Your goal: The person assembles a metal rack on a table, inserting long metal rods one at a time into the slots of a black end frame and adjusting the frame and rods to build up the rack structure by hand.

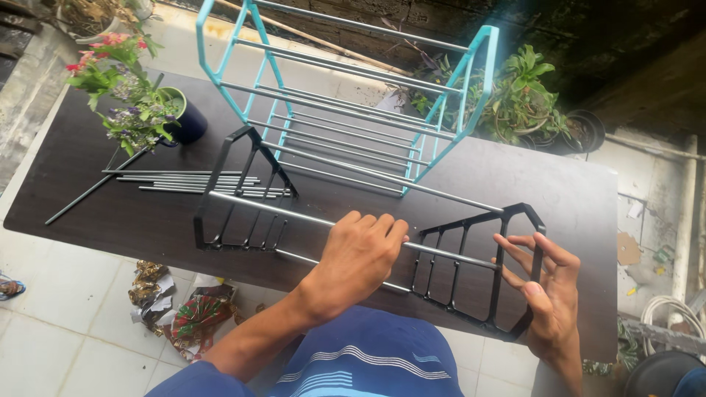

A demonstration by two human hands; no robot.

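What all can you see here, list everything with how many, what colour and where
Table: one, dark brown, across the middle of the view.
Black end frames: two, one standing at left, one at right, joined by metal rods.
Blue rack: one, light blue with grey rods, at the back of the table.
Loose rods: a small bundle, grey, lying on the table at left.
Flower pot: one, dark blue, with pink and purple flowers, back left corner.
Potted plants: several, green, on the ground behind the table.
Crumpled wrapping: a heap, red and gold, on the tiled floor.
Left hand: gripping a rod between the frames.
Right hand: holding the right black frame.
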